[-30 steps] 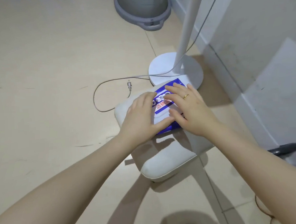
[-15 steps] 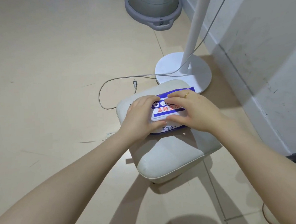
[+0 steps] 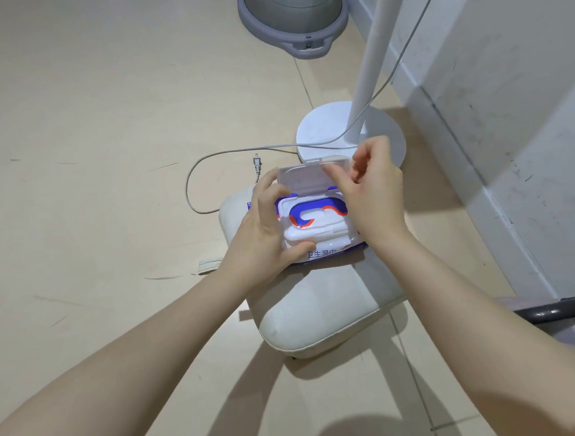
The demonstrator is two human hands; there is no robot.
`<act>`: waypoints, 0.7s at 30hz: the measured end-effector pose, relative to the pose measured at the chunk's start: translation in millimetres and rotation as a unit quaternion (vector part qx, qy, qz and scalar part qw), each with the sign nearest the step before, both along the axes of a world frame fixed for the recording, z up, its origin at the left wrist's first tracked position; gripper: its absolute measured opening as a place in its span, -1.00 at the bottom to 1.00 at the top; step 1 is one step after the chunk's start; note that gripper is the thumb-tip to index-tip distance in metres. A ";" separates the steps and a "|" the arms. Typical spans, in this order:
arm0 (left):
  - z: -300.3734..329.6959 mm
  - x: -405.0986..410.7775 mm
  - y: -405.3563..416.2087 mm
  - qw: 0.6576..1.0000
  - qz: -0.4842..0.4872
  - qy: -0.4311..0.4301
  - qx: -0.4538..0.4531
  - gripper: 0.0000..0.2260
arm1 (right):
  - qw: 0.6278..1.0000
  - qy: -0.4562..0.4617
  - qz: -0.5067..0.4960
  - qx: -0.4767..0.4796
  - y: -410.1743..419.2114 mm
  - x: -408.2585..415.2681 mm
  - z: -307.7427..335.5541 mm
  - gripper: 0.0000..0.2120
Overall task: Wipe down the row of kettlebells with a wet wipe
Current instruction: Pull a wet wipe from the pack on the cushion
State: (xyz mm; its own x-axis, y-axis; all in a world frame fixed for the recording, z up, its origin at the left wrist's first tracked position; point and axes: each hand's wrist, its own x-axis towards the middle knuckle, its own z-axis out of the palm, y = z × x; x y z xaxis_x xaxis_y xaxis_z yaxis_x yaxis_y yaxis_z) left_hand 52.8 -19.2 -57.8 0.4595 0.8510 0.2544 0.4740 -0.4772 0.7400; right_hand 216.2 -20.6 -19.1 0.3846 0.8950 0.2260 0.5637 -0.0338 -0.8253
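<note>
A blue and white wet wipe pack (image 3: 319, 251) lies on a white cushion (image 3: 323, 314) on the floor. Its clear plastic lid (image 3: 305, 177) stands flipped up, showing the white dispenser opening (image 3: 313, 221). My left hand (image 3: 263, 233) grips the pack's left side, thumb on its near edge. My right hand (image 3: 373, 194) is over the pack's right side, with its fingertips pinching the raised lid. A dark curved handle (image 3: 564, 309), maybe a kettlebell's, shows at the right edge; no kettlebell body is clearly in view.
A white fan stand (image 3: 348, 132) with its pole and loose cord (image 3: 207, 162) is just behind the cushion. A grey round base (image 3: 292, 16) sits farther back. A white wall (image 3: 509, 100) runs along the right. Beige floor spreads to the left.
The pack's lid was shut under both hands; now it is flipped up, with my right hand raised to hold it. The camera has moved closer.
</note>
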 end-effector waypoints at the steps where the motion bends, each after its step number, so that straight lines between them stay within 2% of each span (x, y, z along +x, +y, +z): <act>1: 1.7 0.3 0.1 1.000 0.004 0.020 -0.016 -0.41 | 1.000 0.024 0.001 0.008 -0.8 0.4 0.4 -0.71; 3: 3.6 1.0 1.5 0.996 0.018 0.056 -0.060 -0.37 | 0.999 0.030 0.041 -0.002 -4.6 1.5 2.2 -0.70; 4: 4.0 1.0 2.4 0.995 0.018 0.064 -0.069 -0.35 | 0.996 -0.004 0.083 -0.018 -6.5 2.6 0.8 -0.72; 7: 4.5 1.5 4.0 0.996 0.006 0.057 -0.071 -0.33 | 0.954 -0.183 0.231 -0.057 -11.5 8.9 -6.2 -0.99; 9: 5.1 2.4 3.5 0.995 0.008 0.056 -0.077 -0.34 | 0.922 -0.268 0.270 -0.066 -11.4 11.1 -5.7 -0.92; 12: 8.2 5.6 0.3 0.993 0.023 0.046 -0.102 -0.39 | 0.886 -0.361 0.283 -0.070 -8.8 7.8 5.8 -0.86; 16: 7.2 9.2 0.5 0.992 0.047 0.018 -0.112 -0.46 | 0.834 -0.457 0.281 -0.128 -3.3 -0.7 13.9 -0.79; 18: 6.6 10.2 0.6 0.991 0.046 0.009 -0.122 -0.51 | 0.826 -0.469 0.275 -0.147 -1.5 -5.0 13.9 -0.79; 21: 7.7 11.0 2.6 0.990 0.045 0.013 -0.135 -0.56 | 0.838 -0.467 0.242 -0.146 -2.7 -9.2 10.2 -0.80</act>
State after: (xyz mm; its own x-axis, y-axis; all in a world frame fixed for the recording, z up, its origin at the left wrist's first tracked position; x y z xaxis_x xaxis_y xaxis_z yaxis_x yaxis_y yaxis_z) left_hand 63.8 -16.6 -50.1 0.3815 0.9244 0.0020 0.5264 -0.2191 0.8215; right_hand 207.0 -23.3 -8.9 -0.2612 0.9649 -0.0290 0.9653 0.2609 -0.0138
